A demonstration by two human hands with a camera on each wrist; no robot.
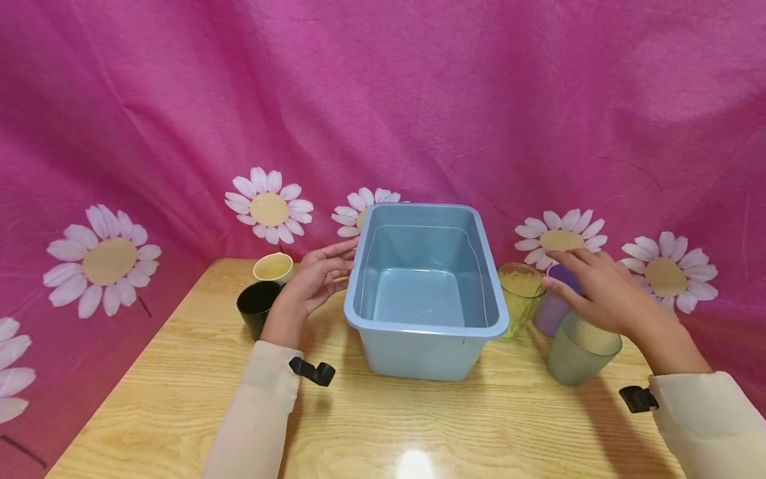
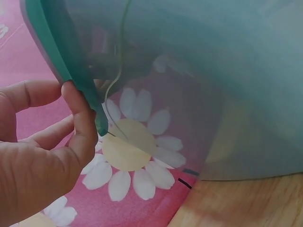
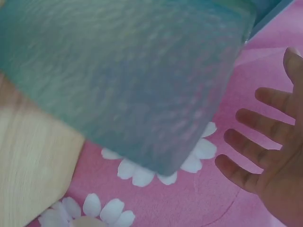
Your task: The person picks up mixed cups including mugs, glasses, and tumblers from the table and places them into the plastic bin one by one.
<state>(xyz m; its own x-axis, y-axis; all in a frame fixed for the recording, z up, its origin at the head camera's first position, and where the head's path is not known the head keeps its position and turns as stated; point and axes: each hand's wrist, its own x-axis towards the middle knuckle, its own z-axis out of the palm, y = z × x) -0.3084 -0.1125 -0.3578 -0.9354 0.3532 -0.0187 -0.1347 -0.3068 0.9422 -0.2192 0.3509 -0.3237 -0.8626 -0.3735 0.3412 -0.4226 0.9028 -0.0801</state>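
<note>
A blue-grey plastic tub [image 1: 431,349] stands upright on the table. My left hand [image 1: 317,276] is at its left side, with fingertips right at the outside of the rim, also in the left wrist view, where the rim [image 2: 59,56] looks green. Over the cups on the right, my right hand [image 1: 604,293] holds nothing, and its fingers [image 3: 262,125] are spread beside a textured cup in the right wrist view. Below this hand is a frosted grey-green cup [image 1: 574,359], tilted in the head view. A purple cup [image 1: 550,313] is partly hidden behind the hand.
A clear yellow-green cup [image 1: 520,299] stands close to the tub's right side. Left of the tub are a black cup [image 1: 254,309] and a cup with a yellow inside [image 1: 273,268]. A pink flowered cloth [image 1: 383,100] hangs behind the wooden table [image 1: 359,426].
</note>
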